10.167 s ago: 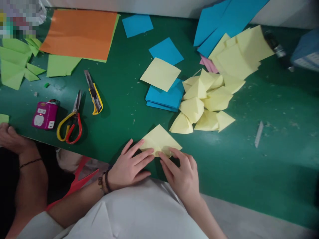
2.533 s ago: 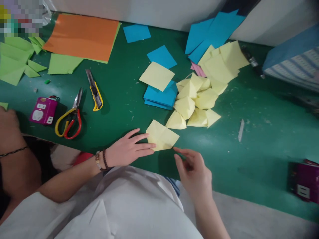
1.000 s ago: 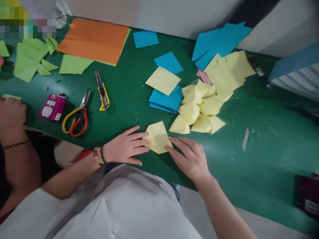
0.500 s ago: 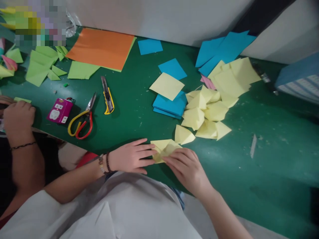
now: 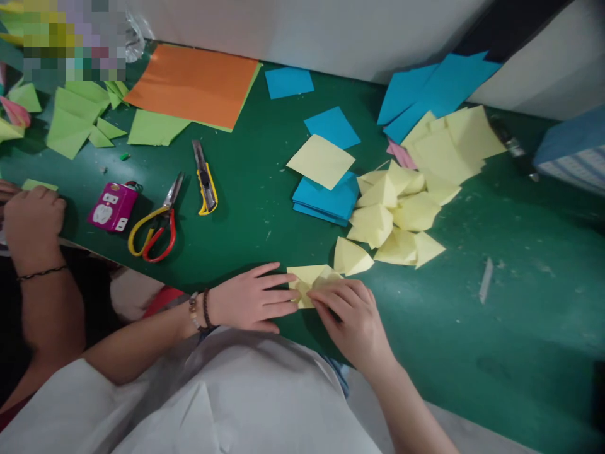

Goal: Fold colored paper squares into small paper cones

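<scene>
A partly folded pale yellow sheet of paper [image 5: 308, 275] lies at the table's near edge. My left hand [image 5: 258, 298] is flat with fingers spread, its fingertips on the paper's left side. The fingers of my right hand [image 5: 352, 315] are pinched together on the paper's right part, partly hiding it. Just beyond are several folded yellow paper pieces [image 5: 373, 224], one of them standing close to my right hand. A stack of blue paper squares [image 5: 326, 198] with a flat yellow square [image 5: 321, 161] over it sits farther back.
Scissors [image 5: 163, 217], a yellow utility knife [image 5: 204, 180] and a purple box with socket pictures [image 5: 113, 207] lie to the left. An orange sheet [image 5: 196, 85] and green paper [image 5: 75, 120] are behind them. Another person's hand [image 5: 35, 214] rests at far left. A thin blade [image 5: 486, 280] lies right.
My right hand has shifted slightly on the folded yellow paper, its thumb and fingers pinched more tightly. My left hand stays spread in place. The whole view has moved a little.
</scene>
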Tool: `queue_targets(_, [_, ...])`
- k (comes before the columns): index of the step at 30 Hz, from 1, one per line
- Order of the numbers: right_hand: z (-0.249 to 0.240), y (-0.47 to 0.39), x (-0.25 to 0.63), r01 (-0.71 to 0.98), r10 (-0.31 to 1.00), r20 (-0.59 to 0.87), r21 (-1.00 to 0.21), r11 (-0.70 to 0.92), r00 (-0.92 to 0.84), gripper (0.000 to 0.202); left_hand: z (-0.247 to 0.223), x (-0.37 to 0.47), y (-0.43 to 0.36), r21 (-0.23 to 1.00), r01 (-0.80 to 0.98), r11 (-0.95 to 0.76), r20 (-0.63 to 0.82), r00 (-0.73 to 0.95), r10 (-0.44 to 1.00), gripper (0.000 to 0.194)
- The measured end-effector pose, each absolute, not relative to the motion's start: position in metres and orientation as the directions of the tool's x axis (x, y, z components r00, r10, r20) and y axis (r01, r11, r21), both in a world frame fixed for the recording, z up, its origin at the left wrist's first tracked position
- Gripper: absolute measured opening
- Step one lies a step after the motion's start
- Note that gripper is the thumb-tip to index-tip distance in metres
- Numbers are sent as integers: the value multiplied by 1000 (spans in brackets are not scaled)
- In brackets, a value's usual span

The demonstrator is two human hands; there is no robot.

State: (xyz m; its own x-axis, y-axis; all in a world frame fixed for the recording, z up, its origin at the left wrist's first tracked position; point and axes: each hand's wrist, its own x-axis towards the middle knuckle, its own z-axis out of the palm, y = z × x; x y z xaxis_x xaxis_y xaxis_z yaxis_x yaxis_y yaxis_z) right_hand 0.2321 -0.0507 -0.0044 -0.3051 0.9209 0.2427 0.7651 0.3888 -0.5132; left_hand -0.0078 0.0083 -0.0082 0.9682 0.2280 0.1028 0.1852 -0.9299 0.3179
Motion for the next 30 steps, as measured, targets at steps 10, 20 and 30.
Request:
queue_targets(10, [-7,-52,233,756,930,236,-543,366,-280,13,-5,-7,9,334,188,-924,57,974,219,47])
queue_targets(20, [-8,-52,235,768,929,261,-527,364,-261,13,-4,-7,10,328,191,-925,28,977,212,48])
queue_targets(30, [-12,-52,235,769,924,279,-519,373,-259,12,-2,-7,10,299,197,-934,6,978,208,50])
